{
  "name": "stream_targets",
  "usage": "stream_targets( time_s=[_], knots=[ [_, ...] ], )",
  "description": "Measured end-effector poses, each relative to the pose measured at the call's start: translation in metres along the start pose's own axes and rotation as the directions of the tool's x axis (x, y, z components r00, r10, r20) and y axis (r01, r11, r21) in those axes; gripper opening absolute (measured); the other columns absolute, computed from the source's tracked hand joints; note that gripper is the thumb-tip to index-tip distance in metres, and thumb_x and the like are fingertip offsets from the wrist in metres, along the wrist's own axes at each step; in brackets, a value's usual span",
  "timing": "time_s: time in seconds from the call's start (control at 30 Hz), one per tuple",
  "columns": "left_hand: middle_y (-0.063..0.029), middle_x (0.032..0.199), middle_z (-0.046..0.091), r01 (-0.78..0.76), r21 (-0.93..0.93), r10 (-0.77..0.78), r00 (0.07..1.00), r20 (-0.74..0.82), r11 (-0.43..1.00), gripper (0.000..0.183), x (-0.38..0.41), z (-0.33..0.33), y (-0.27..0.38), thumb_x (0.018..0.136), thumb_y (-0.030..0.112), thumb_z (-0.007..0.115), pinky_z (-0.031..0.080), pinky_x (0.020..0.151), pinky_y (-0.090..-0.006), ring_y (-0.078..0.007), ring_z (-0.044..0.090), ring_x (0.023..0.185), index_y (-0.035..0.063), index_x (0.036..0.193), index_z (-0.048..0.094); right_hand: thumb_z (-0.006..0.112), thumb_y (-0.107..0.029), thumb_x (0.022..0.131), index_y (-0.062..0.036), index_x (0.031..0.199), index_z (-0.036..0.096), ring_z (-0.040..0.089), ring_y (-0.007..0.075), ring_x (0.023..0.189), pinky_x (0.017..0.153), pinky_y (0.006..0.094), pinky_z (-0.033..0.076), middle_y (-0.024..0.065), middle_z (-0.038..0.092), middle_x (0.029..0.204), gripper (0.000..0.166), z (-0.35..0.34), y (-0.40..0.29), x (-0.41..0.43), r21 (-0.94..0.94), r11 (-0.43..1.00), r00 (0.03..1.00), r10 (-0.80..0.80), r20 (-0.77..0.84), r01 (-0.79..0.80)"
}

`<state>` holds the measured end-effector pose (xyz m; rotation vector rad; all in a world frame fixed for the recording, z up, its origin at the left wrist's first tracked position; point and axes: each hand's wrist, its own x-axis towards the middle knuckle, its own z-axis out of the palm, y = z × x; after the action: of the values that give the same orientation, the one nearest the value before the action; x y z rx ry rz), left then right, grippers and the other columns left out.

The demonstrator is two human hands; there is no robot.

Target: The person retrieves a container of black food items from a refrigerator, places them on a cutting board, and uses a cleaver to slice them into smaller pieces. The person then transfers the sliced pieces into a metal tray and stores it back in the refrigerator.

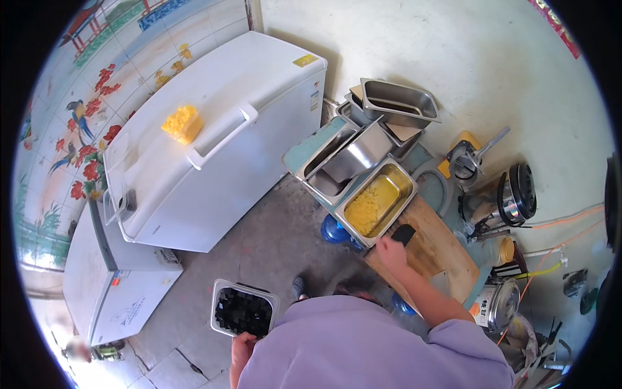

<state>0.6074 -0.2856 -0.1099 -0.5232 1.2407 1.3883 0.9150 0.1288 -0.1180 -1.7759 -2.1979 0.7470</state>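
Observation:
My left hand (245, 343) grips the near rim of a clear plastic container (215, 306) full of glossy black cubes (243, 311), perhaps jelly, held out over the floor at my left. At the near corner of a stainless steel food pan (407, 190) is my right hand (391, 255), fingers curled; whether they hold the rim or anything else cannot be made out. Yellow crumbly food (363, 214) lies in the near part of that pan, with yellowish liquid farther along. A flat black object (403, 235) rests on the wooden board (437, 248) just beyond my right hand.
Other steel pans (359, 150) are stacked on the table's far end. On the white chest freezer (272, 63) stands a tub of yellow pieces (182, 124). Along the wall are a steel urn (515, 199) and a lidded canister (495, 306). Blue bottles (334, 229) sit below the table.

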Motion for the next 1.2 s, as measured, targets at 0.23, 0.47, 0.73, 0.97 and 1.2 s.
stream_targets(
  time_s=[0.23, 0.47, 0.73, 0.97, 1.2],
  knots=[
    [-0.0140, 0.096, 0.065, -0.051, 0.015, 0.050, 0.997, 0.050, 0.999, 0.047, -0.008, 0.056, 0.084, 0.068, 0.003, 0.051, 0.054, 0.073, -0.0382, -0.0273, 0.065, 0.080, 0.0006, 0.115, 0.056, 0.054, -0.036, 0.098, -0.0005, 0.075, 0.062, 0.054, 0.0143, 0.051, 0.049, 0.0318, 0.042, 0.0066, 0.059, 0.062, 0.043, -0.056, -0.015, 0.155, 0.682, 0.722, 0.954, 0.273, -0.124, -0.118],
    [-0.0111, 0.085, 0.064, -0.002, 0.069, 0.001, 1.000, 0.017, 0.998, 0.038, 0.021, 0.127, 0.136, 0.068, 0.010, 0.053, 0.052, 0.068, -0.0365, -0.0261, 0.062, 0.071, 0.0004, 0.104, 0.058, 0.061, -0.048, 0.092, 0.0028, 0.114, 0.052, 0.062, 0.0238, 0.071, 0.057, 0.0354, 0.055, 0.0159, 0.059, 0.099, 0.056, -0.122, -0.040, 0.324, 0.918, 0.325, 0.899, 0.433, 0.069, -0.227],
    [-0.0129, 0.101, 0.063, 0.020, 0.070, -0.022, 0.999, 0.030, 0.997, 0.050, 0.046, 0.209, 0.176, 0.069, 0.008, 0.052, 0.052, 0.072, -0.0393, -0.0274, 0.062, 0.079, 0.0045, 0.119, 0.054, 0.069, -0.007, 0.083, 0.0069, 0.106, 0.053, 0.063, 0.0342, 0.081, 0.064, 0.0382, 0.064, 0.0192, 0.056, 0.103, 0.031, -0.103, 0.031, 0.458, 0.989, -0.035, 0.851, 0.507, 0.139, -0.142],
    [-0.0180, 0.091, 0.064, 0.043, 0.008, -0.043, 0.999, 0.009, 0.999, 0.048, 0.079, 0.222, 0.198, 0.068, 0.000, 0.051, 0.056, 0.064, -0.0394, -0.0317, 0.065, 0.069, -0.0009, 0.116, 0.053, 0.064, 0.001, 0.081, 0.0052, 0.087, 0.058, 0.063, 0.0231, 0.065, 0.057, 0.0288, 0.061, 0.0140, 0.060, 0.081, 0.009, -0.097, -0.086, 0.462, 0.981, 0.092, 0.822, 0.562, 0.090, -0.170],
    [-0.0146, 0.081, 0.064, 0.131, 0.147, -0.138, 0.990, 0.041, 0.980, 0.037, 0.154, 0.204, 0.234, 0.068, -0.001, 0.054, 0.052, 0.055, -0.0314, -0.0270, 0.065, 0.065, -0.0048, 0.106, 0.056, 0.063, 0.002, 0.082, 0.0012, 0.082, 0.058, 0.062, 0.0220, 0.061, 0.058, 0.0308, 0.060, 0.0126, 0.059, 0.074, 0.005, -0.047, -0.246, 0.503, 0.958, -0.014, 0.937, 0.202, 0.285, -0.288]
  ],
)
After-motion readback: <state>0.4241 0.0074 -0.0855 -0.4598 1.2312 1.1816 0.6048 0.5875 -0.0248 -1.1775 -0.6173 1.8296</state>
